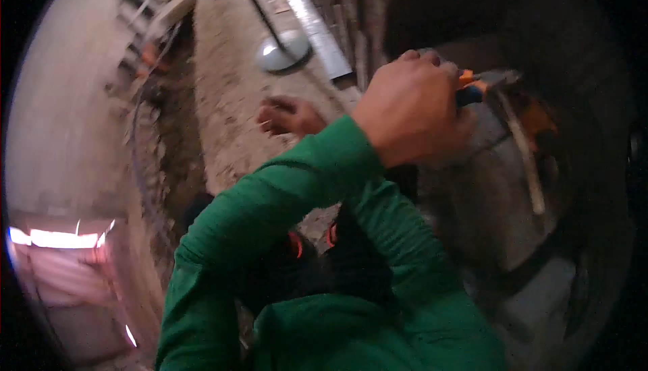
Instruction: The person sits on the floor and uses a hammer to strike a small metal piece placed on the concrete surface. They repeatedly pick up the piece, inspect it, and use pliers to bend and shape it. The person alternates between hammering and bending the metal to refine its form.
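Right of centre, high in the frame, the left hand [415,108] bends its fingers down beside an orange-and-blue tool [471,89], which shows at the hand's right edge. Its palm is hidden, so I cannot tell whether it grasps the tool or only touches it. The right hand [291,115], left of centre, is loosely curled (blur hides whether anything is in it), and the left sleeve [277,189] crosses above the right sleeve [405,243]. For good control, I would uncross the arms, straighten the left wrist and wrap the fingers fully round the tool, thumb opposed, keeping clear of the stick [525,158] at the right. The tool's visible part seems longest sideways, pointing from the hand toward the right of the frame; which end is the working one I cannot tell
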Motion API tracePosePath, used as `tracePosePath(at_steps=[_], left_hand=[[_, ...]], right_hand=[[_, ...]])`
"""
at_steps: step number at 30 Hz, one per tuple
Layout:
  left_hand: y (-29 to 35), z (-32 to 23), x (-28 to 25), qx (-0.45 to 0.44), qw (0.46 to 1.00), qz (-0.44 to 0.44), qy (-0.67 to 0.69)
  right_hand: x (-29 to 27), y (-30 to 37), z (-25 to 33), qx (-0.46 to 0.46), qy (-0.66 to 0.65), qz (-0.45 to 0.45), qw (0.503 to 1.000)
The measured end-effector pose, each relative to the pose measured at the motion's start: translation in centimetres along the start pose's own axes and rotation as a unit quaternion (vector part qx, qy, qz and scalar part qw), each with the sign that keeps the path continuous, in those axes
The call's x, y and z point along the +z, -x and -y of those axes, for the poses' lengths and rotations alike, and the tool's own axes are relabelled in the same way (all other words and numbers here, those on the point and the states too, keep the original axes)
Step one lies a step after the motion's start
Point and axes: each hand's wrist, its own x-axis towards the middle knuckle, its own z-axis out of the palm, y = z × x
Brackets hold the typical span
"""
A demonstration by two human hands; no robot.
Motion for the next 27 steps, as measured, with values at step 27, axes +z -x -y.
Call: tracePosePath(at_steps=[27], left_hand=[[35.2, 11.0, -12.4, -0.492, 0.546, 0.168, 0.657]], right_hand=[[3.7, 3.2, 4.0, 0.108, 0.258, 0.254, 0.926]])
